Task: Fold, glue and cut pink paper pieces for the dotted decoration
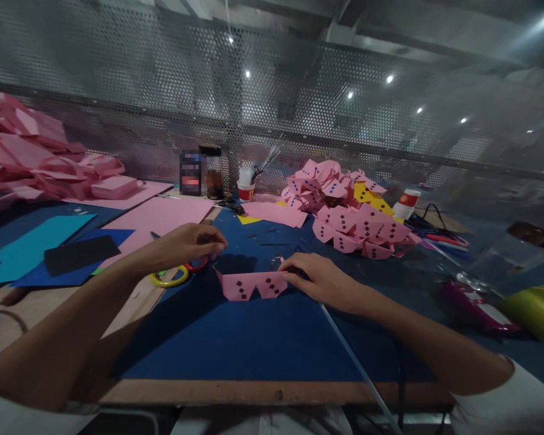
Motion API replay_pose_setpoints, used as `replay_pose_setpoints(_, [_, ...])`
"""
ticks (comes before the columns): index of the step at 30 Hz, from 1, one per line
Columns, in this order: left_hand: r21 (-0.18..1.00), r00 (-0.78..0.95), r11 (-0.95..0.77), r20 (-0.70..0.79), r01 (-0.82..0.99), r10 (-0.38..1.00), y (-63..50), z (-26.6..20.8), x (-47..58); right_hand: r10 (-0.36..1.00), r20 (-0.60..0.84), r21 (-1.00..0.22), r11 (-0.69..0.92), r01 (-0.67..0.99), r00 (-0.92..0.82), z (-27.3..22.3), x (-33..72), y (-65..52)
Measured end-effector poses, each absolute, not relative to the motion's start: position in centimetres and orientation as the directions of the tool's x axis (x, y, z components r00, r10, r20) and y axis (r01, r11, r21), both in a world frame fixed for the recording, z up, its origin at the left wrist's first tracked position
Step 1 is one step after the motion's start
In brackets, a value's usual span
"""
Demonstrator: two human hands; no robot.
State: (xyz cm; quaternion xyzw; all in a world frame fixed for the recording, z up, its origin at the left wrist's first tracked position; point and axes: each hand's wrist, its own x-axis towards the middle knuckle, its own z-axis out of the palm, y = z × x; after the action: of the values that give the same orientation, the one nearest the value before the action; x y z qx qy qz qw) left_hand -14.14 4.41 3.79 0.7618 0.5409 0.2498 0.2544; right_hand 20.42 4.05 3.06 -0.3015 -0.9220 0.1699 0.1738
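Note:
Pink paper glasses (254, 284) with dark diamond marks stand near the middle of the blue mat, their front facing me and the side arms folded back. At their right end, my right hand (320, 278) pinches the corner between thumb and fingers. My left hand (197, 243) hovers above and to the left of the glasses, apart from them. Its fingertips are drawn together, and what they may hold is too small to make out. Beneath that hand lie scissors with yellow and red handles (170, 277), partly covered by the wrist.
Behind the right hand is a heap of similar pink paper glasses (358, 226). Pink folded paper (31, 145) is piled at the far left. Pink sheets (158, 214), a jar (214, 175) and a paper cup (246, 192) stand along the back, before a perforated metal screen (163, 90).

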Motion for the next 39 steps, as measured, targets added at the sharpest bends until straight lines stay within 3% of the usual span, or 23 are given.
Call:
replay_pose_setpoints(9, [0.683, 0.371, -0.228, -0.068, 0.694, 0.926, 3.8, 3.5, -14.2, 0.604, 0.221, -0.417, 0.768, 0.485, -0.766, 1.7, 20.6, 4.6])
replay_pose_setpoints(15, [0.671, 0.396, -0.264, -0.049, 0.693, 0.917, 3.9, 3.3, -14.0, 0.6, 0.234, -0.419, 0.772, 0.478, -0.765, 1.8, 20.6, 4.7])
replay_pose_setpoints(26, [0.754, 0.507, -0.337, 0.007, 0.563, 0.862, 2.7, 4.5, -11.6, 0.586, 0.279, -0.461, 0.777, 0.43, -0.761, 1.9, 20.5, 4.7])
replay_pose_setpoints(32, [0.834, 0.437, -0.26, 0.025, 0.486, 0.899, 2.6, 4.5, -11.6, 0.608, 0.285, -0.436, 0.771, 0.465, -0.741, 1.9, 20.6, 4.8])
replay_pose_setpoints(39, [0.803, 0.479, -0.324, 0.055, 0.5, 0.876, 2.6, 4.4, -11.3, 0.591, 0.314, -0.406, 0.791, 0.458, -0.743, 1.5, 20.7, 5.2])
